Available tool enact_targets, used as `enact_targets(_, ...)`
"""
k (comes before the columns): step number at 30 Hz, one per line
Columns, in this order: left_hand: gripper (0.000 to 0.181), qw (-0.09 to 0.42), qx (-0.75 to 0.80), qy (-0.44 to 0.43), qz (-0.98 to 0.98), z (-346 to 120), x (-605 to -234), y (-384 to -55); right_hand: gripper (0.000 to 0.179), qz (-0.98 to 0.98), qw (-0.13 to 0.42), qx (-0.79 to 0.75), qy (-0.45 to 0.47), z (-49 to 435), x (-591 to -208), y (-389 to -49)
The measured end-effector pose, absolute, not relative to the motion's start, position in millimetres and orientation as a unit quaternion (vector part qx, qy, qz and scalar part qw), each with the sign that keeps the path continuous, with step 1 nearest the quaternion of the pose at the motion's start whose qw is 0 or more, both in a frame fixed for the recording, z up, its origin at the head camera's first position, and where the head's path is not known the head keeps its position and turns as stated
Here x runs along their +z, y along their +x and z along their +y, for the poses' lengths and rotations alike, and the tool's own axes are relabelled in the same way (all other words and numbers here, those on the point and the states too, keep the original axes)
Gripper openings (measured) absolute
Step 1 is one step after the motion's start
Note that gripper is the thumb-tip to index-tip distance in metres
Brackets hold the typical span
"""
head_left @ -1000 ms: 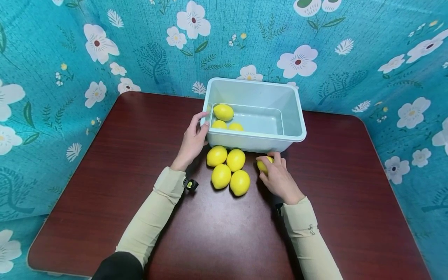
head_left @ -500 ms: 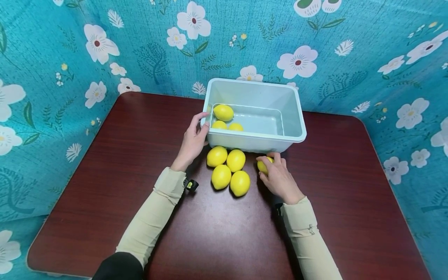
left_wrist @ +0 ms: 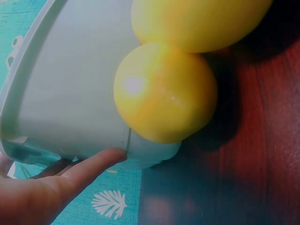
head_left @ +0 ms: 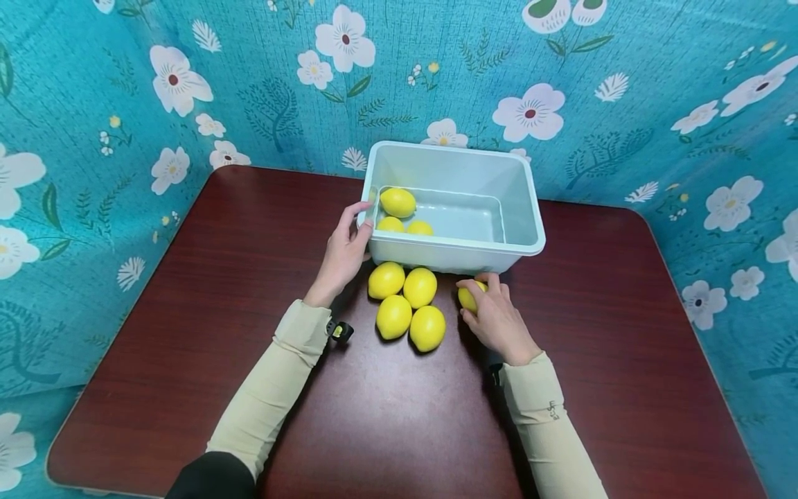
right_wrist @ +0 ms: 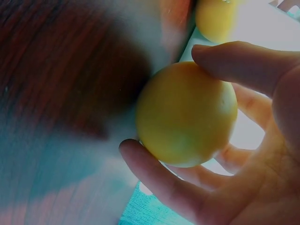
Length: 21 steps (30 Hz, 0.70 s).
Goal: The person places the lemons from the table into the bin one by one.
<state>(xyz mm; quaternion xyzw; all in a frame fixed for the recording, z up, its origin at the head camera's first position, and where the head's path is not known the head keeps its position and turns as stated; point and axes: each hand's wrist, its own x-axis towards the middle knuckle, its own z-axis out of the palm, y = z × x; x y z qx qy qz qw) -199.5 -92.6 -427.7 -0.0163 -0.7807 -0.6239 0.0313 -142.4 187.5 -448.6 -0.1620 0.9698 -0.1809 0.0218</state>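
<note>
Right hand [head_left: 499, 324]: fingers curled round the held lemon [right_wrist: 187, 117], thumb on one side, fingertips on the other.
Held lemon: between the right fingers, low over the bench [head_left: 399, 416]; whether it touches the wood cannot be told.
Long axis: cannot be told; it looks nearly round from the wrist.
Nearer hand: the right, in contact; the left is well apart from it.
Bin [head_left: 455, 255]: ahead of the right fingers, its near wall just past their tips, so the opening is likely reached only by rising over that rim.
Left hand [head_left: 343, 248]: fingers grip the bin's left end at the rim.
Four loose lemons [head_left: 394, 317]: bunched to the right fingers' left.
Binned lemons [head_left: 397, 202]: three, just inside from the left fingers.
</note>
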Motion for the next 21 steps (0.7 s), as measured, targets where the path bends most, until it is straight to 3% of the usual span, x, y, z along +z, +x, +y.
enact_targets(21,0.041,0.031,-0.624,-0.015,-0.781,-92.5,-428.7,-199.7,0.053,0.971,0.034,-0.188,-0.146,188.4,-449.3,-144.4)
